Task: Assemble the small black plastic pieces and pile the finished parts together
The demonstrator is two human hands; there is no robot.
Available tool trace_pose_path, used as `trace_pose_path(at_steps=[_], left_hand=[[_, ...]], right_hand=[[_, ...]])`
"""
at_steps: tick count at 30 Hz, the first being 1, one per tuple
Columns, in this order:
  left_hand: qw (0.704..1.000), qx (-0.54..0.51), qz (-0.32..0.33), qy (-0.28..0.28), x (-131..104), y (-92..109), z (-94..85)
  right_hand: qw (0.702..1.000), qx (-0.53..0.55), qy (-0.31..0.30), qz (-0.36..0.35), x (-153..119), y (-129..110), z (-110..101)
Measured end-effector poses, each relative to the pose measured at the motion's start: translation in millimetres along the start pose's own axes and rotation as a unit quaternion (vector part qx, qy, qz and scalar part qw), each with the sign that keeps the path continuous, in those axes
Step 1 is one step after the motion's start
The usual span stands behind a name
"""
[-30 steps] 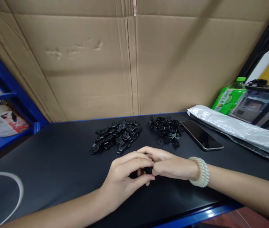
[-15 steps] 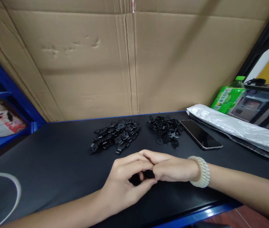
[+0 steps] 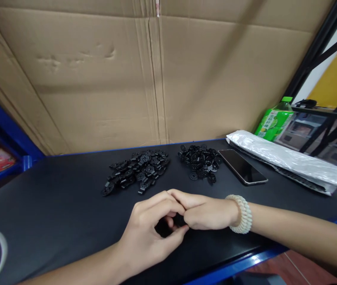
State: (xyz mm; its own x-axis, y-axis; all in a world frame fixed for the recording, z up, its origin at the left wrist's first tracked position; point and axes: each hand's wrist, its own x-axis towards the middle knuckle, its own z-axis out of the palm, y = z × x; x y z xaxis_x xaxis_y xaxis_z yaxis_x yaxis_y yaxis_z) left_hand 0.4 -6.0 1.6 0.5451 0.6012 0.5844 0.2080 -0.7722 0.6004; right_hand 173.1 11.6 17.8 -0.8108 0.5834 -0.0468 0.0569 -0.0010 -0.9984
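Note:
Over the front of the black tabletop, my left hand and my right hand meet, fingertips touching. Both are closed around a small black plastic piece, mostly hidden by the fingers; its exact shape cannot be made out. Beyond my hands lies a pile of black perforated discs with clip-like ends. To its right sits a second, smaller heap of thin black perforated discs. A pale coiled band circles my right wrist.
A phone lies right of the smaller heap, beside a long silvery plastic package. A green-labelled bottle stands behind that. Upright cardboard backs the table. A white cable curves at the lower left.
The whole view has shifted, so the table and things on it appear further left. My hands keep nearly the same pose, pressed together around the black piece.

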Motion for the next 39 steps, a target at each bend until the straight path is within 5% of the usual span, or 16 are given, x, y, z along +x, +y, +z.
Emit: trace_pose_path(at_steps=[18, 28, 33, 35, 37, 39], left_hand=[[0.999, 0.012, -0.006, 0.047, 2, -1, 2.4], [0.982, -0.131, -0.076, 0.116, 1, -8, -5.4], [0.98, -0.14, -0.072, 0.121, 1, -14, -9.6], [0.984, -0.118, -0.08, 0.11, 0, -15, -10.1], [0.989, -0.079, -0.091, 0.09, -2, -14, -10.5], [0.993, -0.041, -0.095, 0.064, -2, -12, -10.8]], right_hand=[[0.996, 0.088, 0.018, 0.007, 4, 16, 1], [0.984, 0.176, 0.029, -0.026, 0, 11, -13], [0.998, 0.014, 0.032, -0.06, -8, 2, -21], [0.987, -0.108, 0.076, -0.089, -13, -2, -27], [0.943, -0.261, 0.163, -0.13, -20, -7, -40], [0.857, -0.412, 0.268, -0.157, -26, -11, -57]])
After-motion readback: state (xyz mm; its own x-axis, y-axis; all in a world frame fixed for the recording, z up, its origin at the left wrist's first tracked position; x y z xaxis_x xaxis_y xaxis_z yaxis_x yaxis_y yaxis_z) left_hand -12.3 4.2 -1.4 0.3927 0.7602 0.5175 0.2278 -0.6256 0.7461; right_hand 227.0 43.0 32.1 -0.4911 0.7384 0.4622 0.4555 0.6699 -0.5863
